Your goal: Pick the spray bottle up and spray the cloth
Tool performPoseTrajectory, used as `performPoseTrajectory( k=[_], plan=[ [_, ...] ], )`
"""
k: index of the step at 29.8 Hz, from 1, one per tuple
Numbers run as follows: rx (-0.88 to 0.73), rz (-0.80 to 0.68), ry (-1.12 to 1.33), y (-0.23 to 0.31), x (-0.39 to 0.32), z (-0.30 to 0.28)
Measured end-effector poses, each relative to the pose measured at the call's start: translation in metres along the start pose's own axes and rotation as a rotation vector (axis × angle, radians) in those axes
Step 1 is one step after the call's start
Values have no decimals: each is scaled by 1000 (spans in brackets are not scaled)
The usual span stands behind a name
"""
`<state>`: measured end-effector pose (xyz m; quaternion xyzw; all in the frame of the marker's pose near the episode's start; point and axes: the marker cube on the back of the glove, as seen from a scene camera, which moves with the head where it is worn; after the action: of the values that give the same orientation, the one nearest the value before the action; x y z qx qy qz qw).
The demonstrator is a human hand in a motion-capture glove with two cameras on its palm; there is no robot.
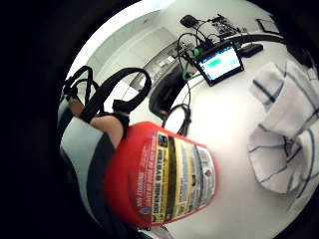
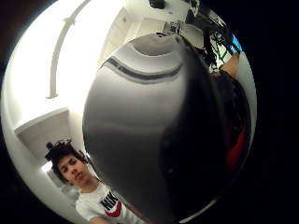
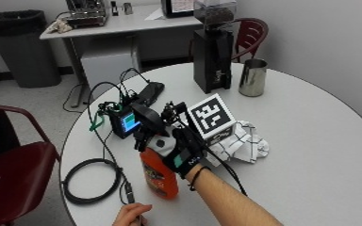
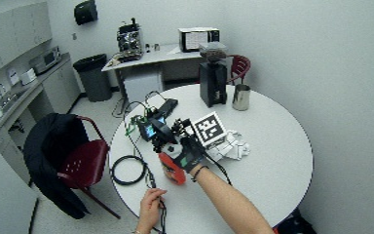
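The gloved right hand [image 3: 180, 153] has its fingers curled around the top of the red spray bottle [image 3: 159, 176], which stands upright on the round white table [image 3: 306, 155], near its edge. The white cloth with dark stripes [image 3: 247, 143] lies crumpled just beside the hand. The liquid inside the bottle is not visible. The bottle's label [image 1: 182, 174] has yellow and black bands, but its writing is too small to read. A steel cup [image 3: 252, 77] stands beside a black grinder [image 3: 211, 47].

An office break room: a coffee grinder [image 3: 211, 44] on the round white table [image 3: 319, 155], espresso machine [image 3: 86, 12] behind.
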<state>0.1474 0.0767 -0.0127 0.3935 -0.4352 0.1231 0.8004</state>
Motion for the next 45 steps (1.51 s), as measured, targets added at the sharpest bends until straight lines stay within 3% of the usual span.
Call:
performPoseTrajectory(
  k=[17, 29, 35, 45],
  plan=[
    [-83, 33, -3, 28, 24, -9],
    [-2, 67, 62, 98, 19, -99],
    [-14, 118, 270, 146, 44, -144],
    [6, 227, 384, 184, 55, -175]
  ],
)
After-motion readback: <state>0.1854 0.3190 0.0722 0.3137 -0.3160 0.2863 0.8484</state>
